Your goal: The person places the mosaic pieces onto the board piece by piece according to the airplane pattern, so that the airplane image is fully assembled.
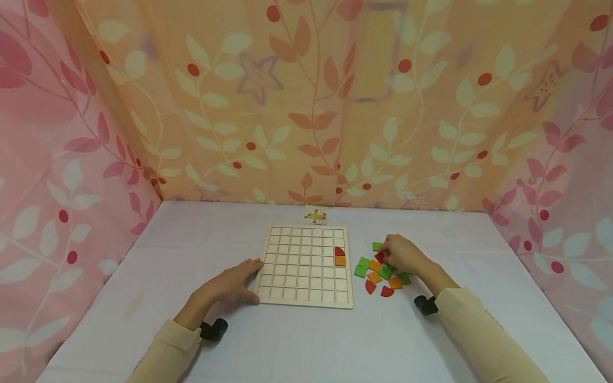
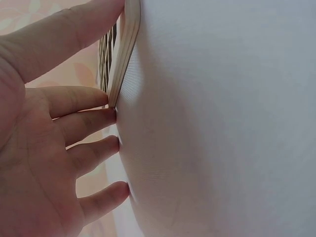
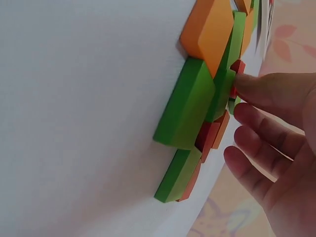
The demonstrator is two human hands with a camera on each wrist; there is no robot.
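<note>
A pale wooden grid board point(image 1: 303, 287) lies on the table, with a red quarter-circle tile point(image 1: 339, 252) and an orange square tile point(image 1: 340, 261) in its right column. My left hand point(image 1: 234, 282) rests at the board's left edge, its fingers spread and fairly straight; in the left wrist view the thumb lies along the board's rim point(image 2: 129, 44). To the right of the board, my right hand point(image 1: 405, 255) reaches over a loose pile of tiles. Its thumb and fingertips pinch a red tile point(image 3: 238, 74) among them.
Around the right hand lie several green square tiles point(image 1: 360, 270), orange square tiles point(image 1: 374, 277) and red quarter-circle tiles point(image 1: 386, 292), some overlapping. A small picture card point(image 1: 316, 215) with a coloured grid pattern stands behind the board. Flowered curtains point(image 1: 309, 101) enclose the white table.
</note>
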